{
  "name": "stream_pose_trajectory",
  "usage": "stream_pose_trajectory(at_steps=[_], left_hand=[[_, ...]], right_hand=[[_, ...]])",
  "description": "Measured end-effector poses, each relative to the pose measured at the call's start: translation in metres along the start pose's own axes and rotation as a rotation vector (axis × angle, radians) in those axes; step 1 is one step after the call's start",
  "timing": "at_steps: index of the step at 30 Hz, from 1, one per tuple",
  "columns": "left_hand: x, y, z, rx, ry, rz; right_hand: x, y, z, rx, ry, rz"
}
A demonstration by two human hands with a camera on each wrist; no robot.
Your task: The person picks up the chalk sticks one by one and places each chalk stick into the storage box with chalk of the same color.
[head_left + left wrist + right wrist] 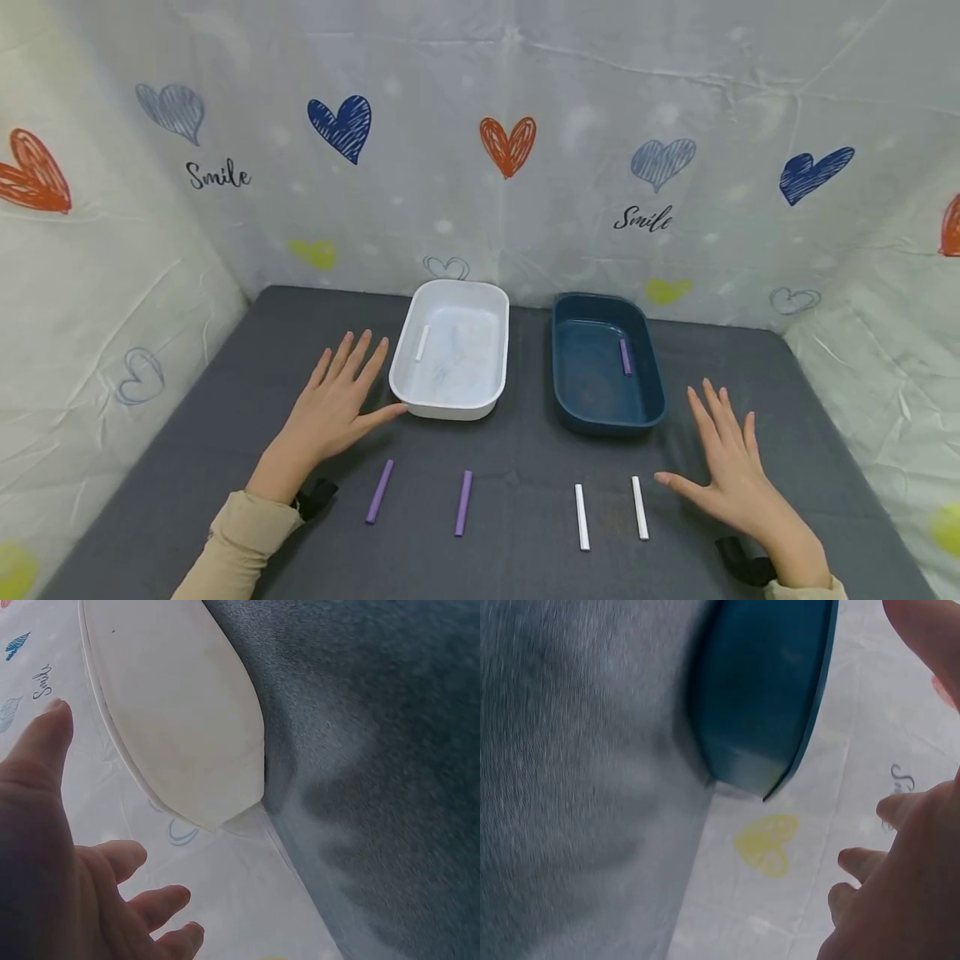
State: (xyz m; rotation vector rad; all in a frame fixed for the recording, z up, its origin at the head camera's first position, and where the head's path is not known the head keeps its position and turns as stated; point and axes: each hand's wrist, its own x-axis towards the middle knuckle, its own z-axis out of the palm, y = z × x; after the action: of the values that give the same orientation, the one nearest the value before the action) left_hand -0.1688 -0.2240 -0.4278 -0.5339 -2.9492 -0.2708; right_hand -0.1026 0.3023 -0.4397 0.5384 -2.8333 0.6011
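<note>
Left hand [337, 400] lies flat on the grey mat [525, 467], fingers straight and released, thumb tip just beside the white tray [450, 408] at its 3 o'clock. Right hand [731, 467] likewise rests spread and grasps nothing, the blue tray [600, 417] at its 10 o'clock. Two purple sticks [379, 492] and two white sticks [582, 517] lie between the hands.

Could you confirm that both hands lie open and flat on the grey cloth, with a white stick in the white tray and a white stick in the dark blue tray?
Not quite: in the head view the dark blue plastic tray holds a purple stick, not a white one. The rest holds.
</note>
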Motion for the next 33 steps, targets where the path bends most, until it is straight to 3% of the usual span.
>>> stream_pose_trajectory(at_steps=[16, 27, 33], left_hand=[[0.016, 0.009, 0.011, -0.055, -0.017, 0.044], [0.025, 0.015, 0.015, -0.079, -0.036, 0.053], [0.028, 0.016, 0.017, -0.072, -0.06, 0.043]], right_hand=[[0.004, -0.022, 0.011, 0.171, -0.039, -0.061], [0.004, -0.036, 0.021, 0.227, -0.1, -0.072], [0.003, -0.043, 0.024, 0.243, -0.104, -0.13]])
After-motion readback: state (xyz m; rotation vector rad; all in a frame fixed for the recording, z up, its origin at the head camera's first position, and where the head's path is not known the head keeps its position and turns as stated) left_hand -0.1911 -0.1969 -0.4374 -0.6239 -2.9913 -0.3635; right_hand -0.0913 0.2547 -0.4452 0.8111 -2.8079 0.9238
